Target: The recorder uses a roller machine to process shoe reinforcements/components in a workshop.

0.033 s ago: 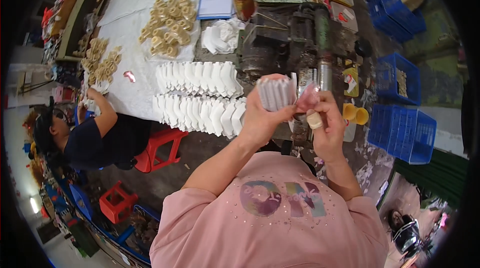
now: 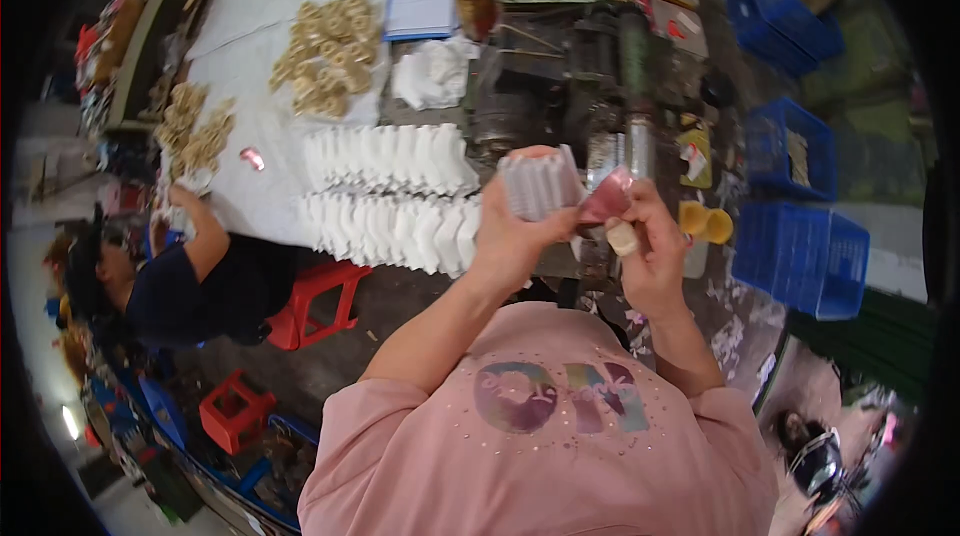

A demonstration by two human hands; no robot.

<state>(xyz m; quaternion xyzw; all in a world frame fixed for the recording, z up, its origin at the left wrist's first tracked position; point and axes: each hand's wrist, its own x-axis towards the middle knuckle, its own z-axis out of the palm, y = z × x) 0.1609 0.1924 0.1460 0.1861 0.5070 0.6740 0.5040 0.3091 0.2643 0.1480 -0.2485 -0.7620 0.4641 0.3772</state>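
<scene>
Upright in my left hand [image 2: 515, 236] is a packed bundle of white ribbed pieces [image 2: 540, 186], with a shiny clear layer along one side. My right hand [image 2: 655, 256] pinches a thin pink sheet [image 2: 607, 198] that stretches across to the left fingertips. Whether the sheet is joined to the bundle I cannot tell. A cream-coloured cover [image 2: 622, 238] sits over the tip of my right thumb. Left of my hands, two rows of white curved pieces [image 2: 390, 158] stand closely lined up on the table.
Beyond my hands is a dark machine [image 2: 525, 86] with a metal cylinder [image 2: 640, 146]. Beige ring-shaped parts [image 2: 330, 56] lie heaped near a clipboard [image 2: 421, 1]. Blue crates [image 2: 800, 261] stand at right. A co-worker [image 2: 200, 276] sits at left by a red stool [image 2: 318, 301].
Both hands have shifted slightly left in the picture, along with the surroundings. The pink sheet looks more spread out between them. My hold on the bundle is unchanged.
</scene>
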